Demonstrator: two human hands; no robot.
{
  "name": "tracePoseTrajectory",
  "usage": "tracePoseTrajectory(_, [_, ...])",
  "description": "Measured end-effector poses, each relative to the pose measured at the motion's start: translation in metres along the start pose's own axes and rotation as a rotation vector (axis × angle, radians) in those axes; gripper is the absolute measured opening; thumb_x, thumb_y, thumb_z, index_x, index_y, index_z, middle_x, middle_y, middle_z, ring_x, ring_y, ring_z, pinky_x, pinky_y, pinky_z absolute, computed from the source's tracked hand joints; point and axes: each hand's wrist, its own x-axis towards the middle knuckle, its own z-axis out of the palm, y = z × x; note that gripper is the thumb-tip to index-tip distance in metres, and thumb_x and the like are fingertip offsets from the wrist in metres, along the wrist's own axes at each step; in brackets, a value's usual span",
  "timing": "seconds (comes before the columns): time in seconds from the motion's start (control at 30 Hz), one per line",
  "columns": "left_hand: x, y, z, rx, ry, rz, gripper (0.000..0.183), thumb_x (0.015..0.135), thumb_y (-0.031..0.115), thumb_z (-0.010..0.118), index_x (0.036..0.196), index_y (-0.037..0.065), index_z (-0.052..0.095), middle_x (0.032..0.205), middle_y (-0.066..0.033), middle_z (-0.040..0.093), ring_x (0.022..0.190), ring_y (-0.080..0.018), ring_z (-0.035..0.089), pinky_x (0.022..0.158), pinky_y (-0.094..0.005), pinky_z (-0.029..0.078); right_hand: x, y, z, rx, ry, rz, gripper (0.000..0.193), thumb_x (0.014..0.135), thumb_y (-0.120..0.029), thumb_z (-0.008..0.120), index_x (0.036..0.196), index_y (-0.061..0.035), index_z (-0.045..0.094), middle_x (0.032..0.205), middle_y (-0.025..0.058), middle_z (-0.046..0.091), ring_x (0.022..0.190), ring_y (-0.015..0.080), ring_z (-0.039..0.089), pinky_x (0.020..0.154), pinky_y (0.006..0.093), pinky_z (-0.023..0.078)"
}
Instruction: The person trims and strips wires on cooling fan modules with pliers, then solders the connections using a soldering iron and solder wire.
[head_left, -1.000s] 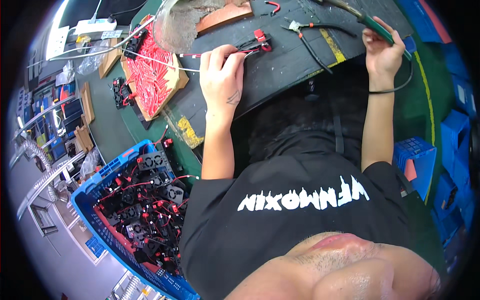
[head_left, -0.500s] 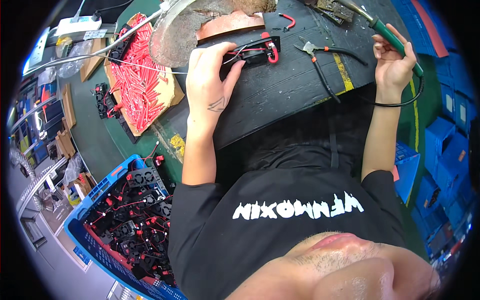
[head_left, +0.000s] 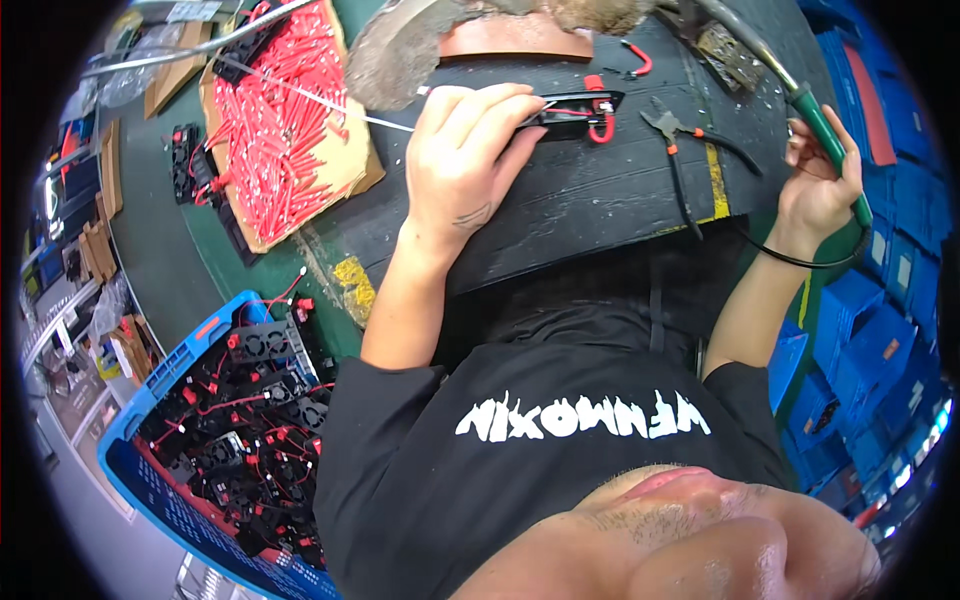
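My left hand [head_left: 462, 155] pinches a narrow black plastic part [head_left: 570, 122] just above the bench. A red connector [head_left: 597, 92] and a curved red wire [head_left: 604, 132] stick out at the part's far end. A thin silvery wire [head_left: 330, 112] runs from the upper left to my left hand; its end among the fingers is hard to make out. My right hand [head_left: 815, 195] grips the green handle of a soldering iron [head_left: 822, 130], whose metal shaft points up and left. The iron's tip lies beyond the upper edge. Between my hands, diagonal cutters [head_left: 672, 128] lie with handles spread.
A cardboard tray [head_left: 362, 172] of red tube-like pieces stands at left, with black fan parts [head_left: 185, 165] beside it. Below, a blue crate [head_left: 215, 325] holds many fan assemblies. A short red wire [head_left: 637, 58] lies behind the cutters. Blue bins [head_left: 845, 330] stand at right.
The whole view has shifted, so the bench and tools appear farther right and lower. My right hand with the soldering iron sits slightly nearer me. Both hands keep their grips.
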Motion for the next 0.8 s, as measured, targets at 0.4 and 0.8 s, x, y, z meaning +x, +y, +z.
tracePoseTrajectory(0.4, [-0.003, -0.001, 0.006, -0.019, 0.086, -0.008, 0.028, 0.069, 0.008, 0.086, 0.095, 0.009, 0.074, 0.103, -0.0026, 0.074, 0.087, -0.0234, 0.064, 0.078, -0.0342, 0.053, 0.026, 0.049, 0.018, 0.212, -0.367, 0.082, 0.063, 0.106, -0.041, 0.050, 0.144, 0.0084, 0.048, 0.130, 0.0295, 0.064, 0.111, 0.0292, 0.066, 0.084, 0.0359, 0.054])
tracePoseTrajectory(0.8, [-0.002, 0.002, 0.004, -0.031, 0.069, -0.032, 0.025, 0.072, 0.006, 0.085, 0.095, 0.007, 0.074, 0.104, -0.0036, 0.073, 0.088, -0.0248, 0.063, 0.079, -0.0343, 0.053, 0.028, 0.023, 0.023, -0.040, -0.557, -0.099, 0.046, 0.105, -0.016, 0.056, 0.143, 0.0090, 0.050, 0.127, 0.0260, 0.066, 0.084, 0.0127, 0.062, 0.059, 0.0194, 0.044])
